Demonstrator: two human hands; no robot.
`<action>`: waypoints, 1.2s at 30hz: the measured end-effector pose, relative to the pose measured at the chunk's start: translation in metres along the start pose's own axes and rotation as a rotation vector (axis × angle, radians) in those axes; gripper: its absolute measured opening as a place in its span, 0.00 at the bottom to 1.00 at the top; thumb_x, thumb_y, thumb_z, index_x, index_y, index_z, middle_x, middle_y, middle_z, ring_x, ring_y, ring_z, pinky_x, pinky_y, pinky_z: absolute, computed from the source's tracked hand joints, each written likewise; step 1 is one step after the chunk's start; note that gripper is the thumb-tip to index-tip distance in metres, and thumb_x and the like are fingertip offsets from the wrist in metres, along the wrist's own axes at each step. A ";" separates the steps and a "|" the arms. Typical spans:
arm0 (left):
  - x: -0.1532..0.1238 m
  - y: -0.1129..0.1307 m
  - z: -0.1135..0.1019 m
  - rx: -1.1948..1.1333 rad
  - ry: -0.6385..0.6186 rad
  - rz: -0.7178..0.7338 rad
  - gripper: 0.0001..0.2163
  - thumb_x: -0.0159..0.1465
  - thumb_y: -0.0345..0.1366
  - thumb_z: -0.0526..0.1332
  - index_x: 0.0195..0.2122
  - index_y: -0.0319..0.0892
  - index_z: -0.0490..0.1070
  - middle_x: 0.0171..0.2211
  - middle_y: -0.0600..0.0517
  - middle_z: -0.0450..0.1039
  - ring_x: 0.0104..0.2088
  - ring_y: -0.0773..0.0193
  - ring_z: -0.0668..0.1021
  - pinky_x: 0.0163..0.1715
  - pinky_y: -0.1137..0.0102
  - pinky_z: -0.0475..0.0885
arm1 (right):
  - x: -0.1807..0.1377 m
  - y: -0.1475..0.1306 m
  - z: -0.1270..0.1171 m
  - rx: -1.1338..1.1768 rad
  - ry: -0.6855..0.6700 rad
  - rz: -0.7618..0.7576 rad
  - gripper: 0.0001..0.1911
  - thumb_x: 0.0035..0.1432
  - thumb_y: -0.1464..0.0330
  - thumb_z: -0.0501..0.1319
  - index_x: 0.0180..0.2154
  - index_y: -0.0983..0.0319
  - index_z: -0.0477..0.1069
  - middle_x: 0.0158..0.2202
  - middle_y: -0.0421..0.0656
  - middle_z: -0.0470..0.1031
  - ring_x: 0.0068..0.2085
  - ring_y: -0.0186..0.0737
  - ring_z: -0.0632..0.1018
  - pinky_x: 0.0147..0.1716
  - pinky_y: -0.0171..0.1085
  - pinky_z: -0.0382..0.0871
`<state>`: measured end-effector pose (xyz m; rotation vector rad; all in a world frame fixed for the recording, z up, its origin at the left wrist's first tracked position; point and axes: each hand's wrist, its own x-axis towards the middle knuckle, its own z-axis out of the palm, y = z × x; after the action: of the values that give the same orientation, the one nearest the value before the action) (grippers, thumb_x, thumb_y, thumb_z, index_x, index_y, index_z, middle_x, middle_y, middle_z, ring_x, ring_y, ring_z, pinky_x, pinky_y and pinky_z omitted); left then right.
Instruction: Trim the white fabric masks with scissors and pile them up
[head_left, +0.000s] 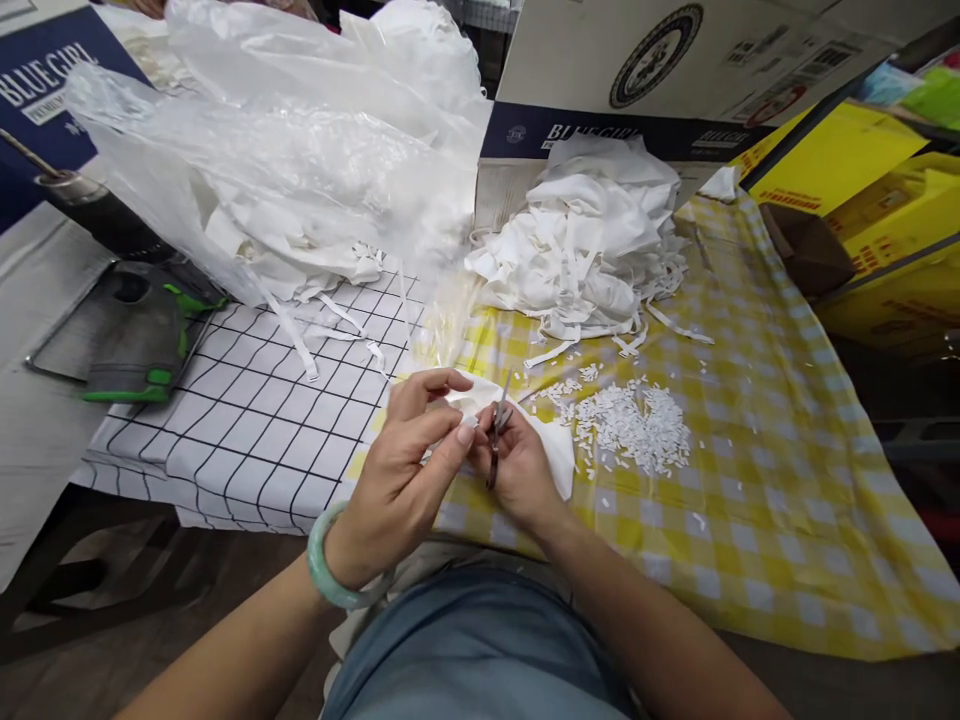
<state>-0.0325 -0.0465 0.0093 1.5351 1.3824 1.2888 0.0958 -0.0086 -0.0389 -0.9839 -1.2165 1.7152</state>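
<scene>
A piece of white fabric (pixel 551 445) lies under and between my hands near the table's front edge. My left hand (pixel 420 445), with a green bangle on its wrist, pinches a part of this fabric between thumb and fingers. Small scissors (pixel 500 425) are held in my right hand (pixel 521 465), their blades pointing up and away from me. The fingertips of both hands are close together, and the exact spot between them is partly hidden. To the right of the fabric is a heap of small white clippings (pixel 637 425).
White strapped garments (pixel 577 240) are piled before a carton (pixel 645 60). Clear plastic (pixel 322 140) covers another white pile at left. A grey-green power tool (pixel 142 330) rests on the left. Yellow bags (pixel 847 160) stand right. Yellow checked cloth (pixel 787 480) covers the table.
</scene>
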 end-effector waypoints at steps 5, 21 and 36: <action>0.005 -0.016 0.025 -0.495 0.011 -0.267 0.14 0.69 0.37 0.55 0.27 0.40 0.71 0.40 0.50 0.64 0.26 0.70 0.66 0.25 0.71 0.66 | -0.022 -0.006 -0.020 -0.125 -0.041 0.028 0.19 0.51 0.55 0.67 0.34 0.57 0.61 0.31 0.36 0.67 0.32 0.34 0.70 0.35 0.35 0.68; -0.001 -0.026 0.080 -0.428 -0.218 -0.172 0.14 0.71 0.33 0.49 0.28 0.41 0.66 0.43 0.48 0.58 0.40 0.62 0.65 0.32 0.72 0.65 | -0.047 -0.028 -0.089 -1.136 0.034 -0.182 0.29 0.48 0.43 0.65 0.20 0.61 0.63 0.22 0.40 0.67 0.29 0.37 0.66 0.35 0.38 0.56; 0.004 -0.035 0.090 -0.378 -0.261 -0.130 0.14 0.72 0.33 0.49 0.28 0.42 0.66 0.42 0.49 0.59 0.47 0.60 0.64 0.48 0.68 0.63 | -0.045 -0.026 -0.102 -1.048 0.059 -0.181 0.28 0.49 0.47 0.67 0.18 0.62 0.62 0.18 0.37 0.67 0.24 0.33 0.67 0.34 0.36 0.56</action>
<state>0.0431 -0.0255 -0.0463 1.2789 0.9902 1.1456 0.2100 -0.0091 -0.0312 -1.4142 -2.1415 0.8251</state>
